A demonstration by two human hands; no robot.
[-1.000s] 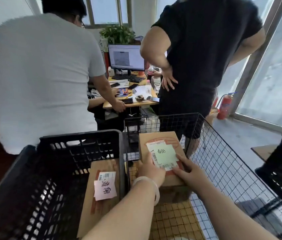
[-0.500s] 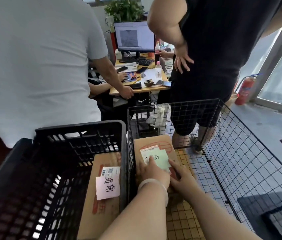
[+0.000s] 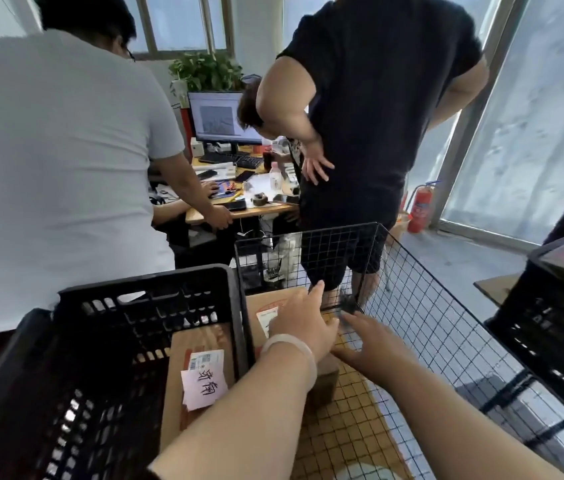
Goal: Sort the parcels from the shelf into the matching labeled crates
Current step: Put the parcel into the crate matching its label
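Flat cardboard parcel [image 3: 258, 301] hugs the 9 o'clock wall of the wire-mesh crate [image 3: 446, 336], bare grid floor open toward 3 o'clock; left grip [image 3: 299, 327] lies spread on top, right grip [image 3: 374, 348] spread beside its 3 o'clock edge.

In the wire-mesh crate [image 3: 446, 323], the left hand [image 3: 303, 323] lies flat on a cardboard parcel [image 3: 260, 299]. The right hand [image 3: 374, 344], splayed, is just beside it at 3 o'clock. At 9 o'clock, a black plastic crate [image 3: 142, 285] holds a second parcel [image 3: 197, 341] bearing a handwritten pink note [image 3: 204, 384].
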